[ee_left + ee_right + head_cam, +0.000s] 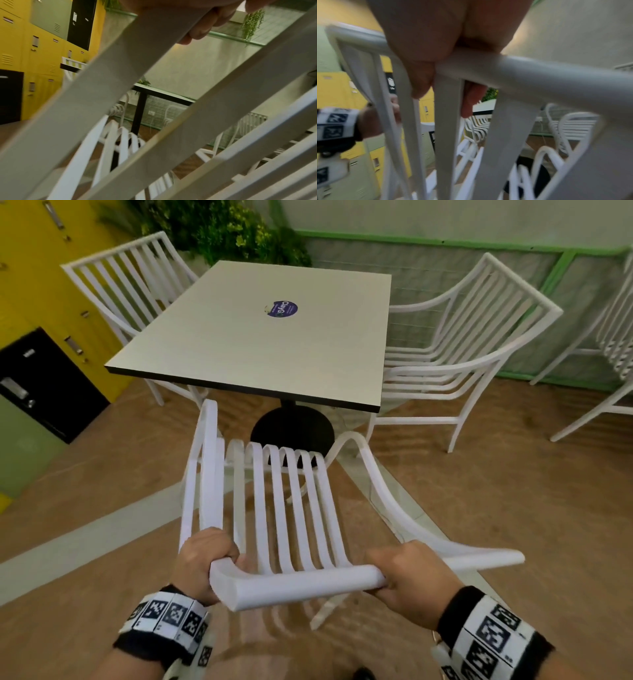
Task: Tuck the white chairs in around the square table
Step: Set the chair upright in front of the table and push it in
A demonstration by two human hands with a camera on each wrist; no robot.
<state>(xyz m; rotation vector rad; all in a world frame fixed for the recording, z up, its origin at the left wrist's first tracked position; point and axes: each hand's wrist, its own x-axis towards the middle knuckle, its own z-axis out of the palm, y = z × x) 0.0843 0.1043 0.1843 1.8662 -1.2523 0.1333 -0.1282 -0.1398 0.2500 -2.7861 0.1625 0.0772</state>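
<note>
- Tabletop (pixel 260 337): square, with white chairs at its left and right sides; the near edge is the open slot.
- Near chair (pixel 284 508): tilted back, seat front close to that edge; best lowered level and slid straight in, arms clear of the edge.
- Left hand (pixel 202 563) and right hand (pixel 414 580): both clench the top rail (pixel 294 583); an even push should keep it square.
</note>
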